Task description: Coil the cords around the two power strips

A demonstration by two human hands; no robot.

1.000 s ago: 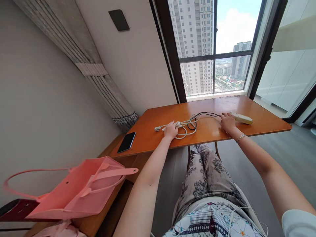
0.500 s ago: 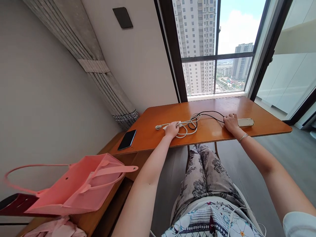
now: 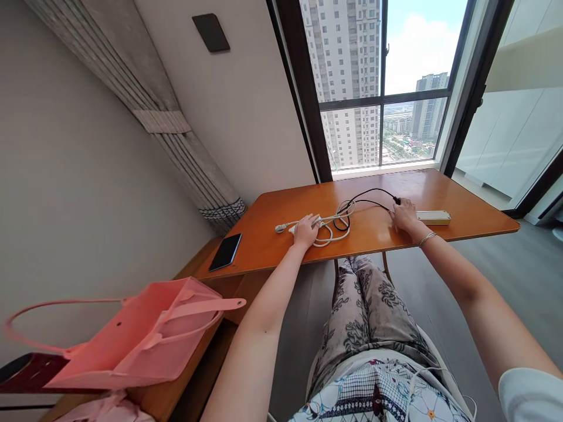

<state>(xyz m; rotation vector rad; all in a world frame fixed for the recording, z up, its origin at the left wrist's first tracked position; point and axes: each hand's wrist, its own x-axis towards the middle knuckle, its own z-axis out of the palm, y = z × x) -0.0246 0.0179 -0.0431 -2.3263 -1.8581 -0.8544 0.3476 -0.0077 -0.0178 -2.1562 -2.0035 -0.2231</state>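
On the wooden table my left hand (image 3: 307, 231) is closed over a bundle of white cable (image 3: 331, 239). A plug (image 3: 280, 228) on a white lead sticks out to its left. Parts of a white object show at the edges of this hand; its shape is mostly hidden. My right hand (image 3: 404, 215) pinches a black cable (image 3: 372, 191) near its dark plug end, just above the table. The black cable loops back into the white coils. Right beside my right hand lies a cream power strip (image 3: 434, 218), its left end partly hidden.
A dark-screened phone (image 3: 225, 252) lies at the left end of the wooden table (image 3: 387, 234). An open pink bag (image 3: 145, 340) stands on a lower wooden surface at left. The window (image 3: 382, 99) is behind the table, a gathered curtain (image 3: 193, 158) at left.
My right hand has come off the power strip, moved slightly left, and raised the black cable's plug end. My left hand stays on the white cable.
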